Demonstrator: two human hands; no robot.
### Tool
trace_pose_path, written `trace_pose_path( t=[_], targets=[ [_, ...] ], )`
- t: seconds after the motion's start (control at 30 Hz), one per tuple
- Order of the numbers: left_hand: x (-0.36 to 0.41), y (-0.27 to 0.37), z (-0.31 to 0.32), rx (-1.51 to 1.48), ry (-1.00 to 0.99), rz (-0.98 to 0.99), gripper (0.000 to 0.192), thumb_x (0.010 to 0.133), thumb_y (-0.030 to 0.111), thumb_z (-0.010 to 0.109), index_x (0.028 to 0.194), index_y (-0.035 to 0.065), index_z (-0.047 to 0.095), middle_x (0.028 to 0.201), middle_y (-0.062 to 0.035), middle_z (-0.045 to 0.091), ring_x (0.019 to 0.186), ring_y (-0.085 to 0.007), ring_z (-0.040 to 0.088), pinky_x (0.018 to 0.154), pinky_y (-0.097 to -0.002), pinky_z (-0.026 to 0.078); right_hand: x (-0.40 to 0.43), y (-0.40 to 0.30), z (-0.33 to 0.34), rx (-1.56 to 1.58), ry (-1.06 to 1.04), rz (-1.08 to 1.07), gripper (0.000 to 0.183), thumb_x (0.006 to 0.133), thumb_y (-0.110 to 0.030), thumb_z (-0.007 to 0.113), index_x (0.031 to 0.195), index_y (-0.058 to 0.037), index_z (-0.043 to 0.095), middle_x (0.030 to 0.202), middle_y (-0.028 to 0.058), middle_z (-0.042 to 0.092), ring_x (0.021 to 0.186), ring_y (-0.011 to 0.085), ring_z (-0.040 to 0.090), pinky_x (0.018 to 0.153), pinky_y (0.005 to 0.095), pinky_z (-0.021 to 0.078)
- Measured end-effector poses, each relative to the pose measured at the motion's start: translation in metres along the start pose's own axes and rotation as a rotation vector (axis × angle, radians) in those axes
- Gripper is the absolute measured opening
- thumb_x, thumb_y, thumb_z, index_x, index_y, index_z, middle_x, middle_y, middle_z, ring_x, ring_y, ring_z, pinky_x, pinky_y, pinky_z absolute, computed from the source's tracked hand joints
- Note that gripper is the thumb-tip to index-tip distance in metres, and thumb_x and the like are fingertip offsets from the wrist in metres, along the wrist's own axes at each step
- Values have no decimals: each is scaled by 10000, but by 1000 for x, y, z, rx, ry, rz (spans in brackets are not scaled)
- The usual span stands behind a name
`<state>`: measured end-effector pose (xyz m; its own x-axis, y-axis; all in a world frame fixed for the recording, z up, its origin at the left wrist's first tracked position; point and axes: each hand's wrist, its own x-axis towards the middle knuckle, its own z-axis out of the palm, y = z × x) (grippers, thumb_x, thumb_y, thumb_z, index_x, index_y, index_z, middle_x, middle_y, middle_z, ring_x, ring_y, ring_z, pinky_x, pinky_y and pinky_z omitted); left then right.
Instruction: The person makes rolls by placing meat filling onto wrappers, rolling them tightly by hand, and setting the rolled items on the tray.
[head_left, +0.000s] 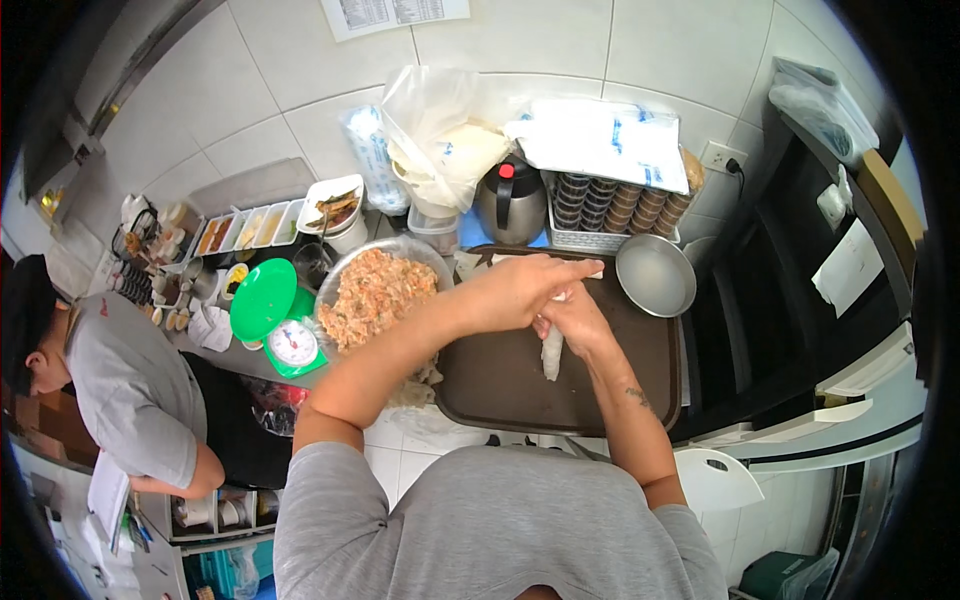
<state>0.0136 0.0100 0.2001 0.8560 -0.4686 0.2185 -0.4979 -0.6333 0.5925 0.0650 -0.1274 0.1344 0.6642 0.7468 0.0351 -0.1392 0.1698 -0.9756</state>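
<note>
Over a dark brown tray (495, 382), my right hand (577, 315) is closed around a thin white roll (552, 352), whose lower end hangs below the fingers. My left hand (525, 289) lies across the top of it with the fingers stretched to the right, touching the other hand; its fingertips are partly hidden. Pale wrapper sheets (471, 264) lie at the tray's far edge, partly covered by my left hand. Left of the tray stands a metal bowl (439, 259) of orange-pink minced filling (375, 292). A round metal pan (655, 275) with cloudy liquid rests at the tray's far right corner.
A green kitchen scale (294, 345) stands left of the bowl. Behind are a steel jug (512, 206), plastic bags (442, 150) and stacked small cups (611, 202). A co-worker (135, 375) stands at the left. A black rack (780, 285) borders the right side.
</note>
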Motion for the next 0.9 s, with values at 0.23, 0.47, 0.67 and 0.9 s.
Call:
trace_pose_path(
  t=[0.23,0.47,0.67,0.9],
  targets=[
    [-14,-5,22,35,305,89,763,697,-117,515,1405,106,338,1054,-170,578,960,-345,557,870,-404,434,4,-2,-6,-39,97,26,150,847,-87,567,706,-36,554,572,11,508,489,94,476,446,228,375],
    [-16,-14,38,155,357,22,780,667,-125,511,1398,86,344,1042,-151,571,1032,-319,495,915,-416,380,8,1,-3,-127,135,15,145,852,-105,575,731,-26,575,588,13,519,484,90,478,448,229,378],
    [-11,-19,33,188,423,124,730,698,-30,598,1379,101,368,1179,-121,517,1055,-279,486,907,-393,377,7,1,-6,-47,236,6,165,847,-93,577,704,-20,546,583,24,514,472,101,475,440,239,372],
    [-32,-80,103,-636,-114,-231,626,781,252,715,1310,92,422,1085,-63,582,993,-206,566,873,-346,434,-8,24,-51,553,28,-288,223,867,-203,631,941,-17,533,673,82,557,582,169,565,589,303,471]
  ],
)
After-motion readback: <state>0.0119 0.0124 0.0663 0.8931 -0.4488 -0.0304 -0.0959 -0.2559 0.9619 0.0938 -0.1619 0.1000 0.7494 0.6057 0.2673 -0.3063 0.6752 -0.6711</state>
